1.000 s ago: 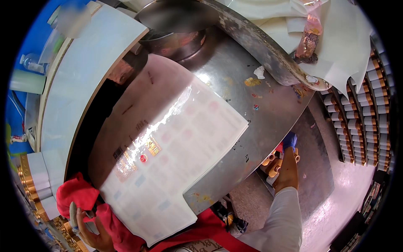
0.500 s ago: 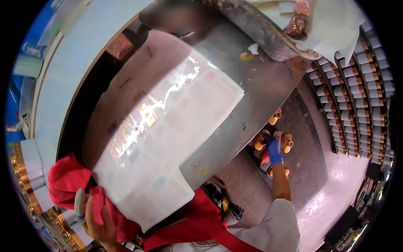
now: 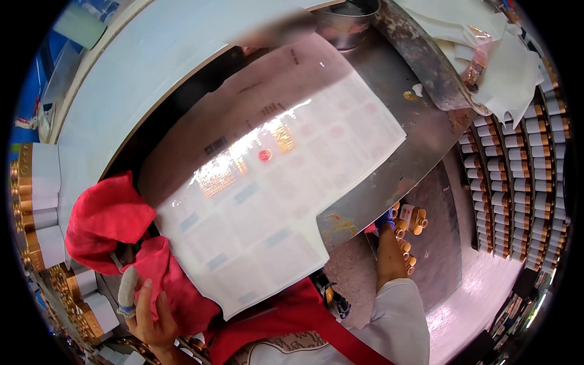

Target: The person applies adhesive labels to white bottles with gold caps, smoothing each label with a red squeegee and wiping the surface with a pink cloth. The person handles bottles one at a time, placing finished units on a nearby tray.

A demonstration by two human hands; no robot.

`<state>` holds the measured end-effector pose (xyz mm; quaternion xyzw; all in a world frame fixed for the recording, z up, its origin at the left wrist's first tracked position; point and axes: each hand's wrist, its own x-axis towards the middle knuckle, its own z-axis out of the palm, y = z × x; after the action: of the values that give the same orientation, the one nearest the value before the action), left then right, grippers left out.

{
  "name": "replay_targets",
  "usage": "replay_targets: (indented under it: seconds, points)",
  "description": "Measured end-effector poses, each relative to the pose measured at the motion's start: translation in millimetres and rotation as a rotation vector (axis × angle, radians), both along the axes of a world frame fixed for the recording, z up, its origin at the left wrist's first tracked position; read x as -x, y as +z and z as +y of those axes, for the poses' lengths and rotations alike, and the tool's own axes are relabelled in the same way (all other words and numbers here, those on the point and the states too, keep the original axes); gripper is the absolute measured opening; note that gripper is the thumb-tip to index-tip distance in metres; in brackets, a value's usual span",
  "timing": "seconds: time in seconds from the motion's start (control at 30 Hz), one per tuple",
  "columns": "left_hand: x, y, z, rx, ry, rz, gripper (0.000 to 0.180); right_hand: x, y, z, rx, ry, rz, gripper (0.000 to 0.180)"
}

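Observation:
My left hand [image 3: 149,313] is at the lower left, holding a crumpled red cloth [image 3: 109,216] against the near left edge of a large printed label sheet [image 3: 267,194]; its thumb wears a white finger cot. The glossy sheet lies on a round steel table [image 3: 420,146]. My right hand [image 3: 389,252], in a white sleeve with a blue fingertip cover, reaches below the table's edge into a small pile of orange-capped bottles [image 3: 410,219]. Its fingers are hidden among the bottles.
Rows of white, gold-capped bottles [image 3: 517,182] fill racks on the right, and more stand at the far left [image 3: 36,207]. White cloths [image 3: 505,61] lie at the upper right by a steel bowl [image 3: 347,18]. A pale curved counter [image 3: 152,67] runs behind the table.
The view has swung downward. My right hand stays low among the orange-capped bottles under the table's edge. My left hand and the red cloth have come further into view at the lower left.

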<state>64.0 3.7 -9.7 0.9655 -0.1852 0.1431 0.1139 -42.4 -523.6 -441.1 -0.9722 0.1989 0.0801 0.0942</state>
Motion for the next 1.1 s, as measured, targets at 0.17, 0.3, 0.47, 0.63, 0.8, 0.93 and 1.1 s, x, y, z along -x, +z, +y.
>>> replay_targets:
  seconds: [0.17, 0.3, 0.47, 0.63, 0.8, 0.93, 1.1]
  points:
    - [4, 4, 20, 0.034, 0.017, 0.004, 0.036, 16, 18, -11, 0.137, 0.015, -0.033, 0.017]
    - [0, -1, 5, 0.138, -0.053, -0.026, 0.037, 41, 95, -15, -0.324, -0.308, 0.069, 0.019]
    - [6, -3, -23, 0.293, -0.22, 0.059, 0.036, 82, 263, 22, -0.447, -0.24, -0.29, 0.021]
    - [30, -10, -53, 0.483, -0.502, 0.291, 0.044, 82, 419, 86, -0.587, -0.413, -0.219, 0.019]
    - [52, -21, -74, 0.371, -0.789, 0.299, 0.068, 86, 482, 131, -0.659, -0.288, -0.243, 0.016]
    - [63, -15, -49, 0.416, -0.77, 0.283, 0.07, 88, 502, 153, -0.664, -0.219, -0.246, 0.016]
    - [72, -13, -15, 0.436, -0.581, 0.298, 0.069, 82, 467, 150, -0.543, -0.139, -0.243, 0.018]
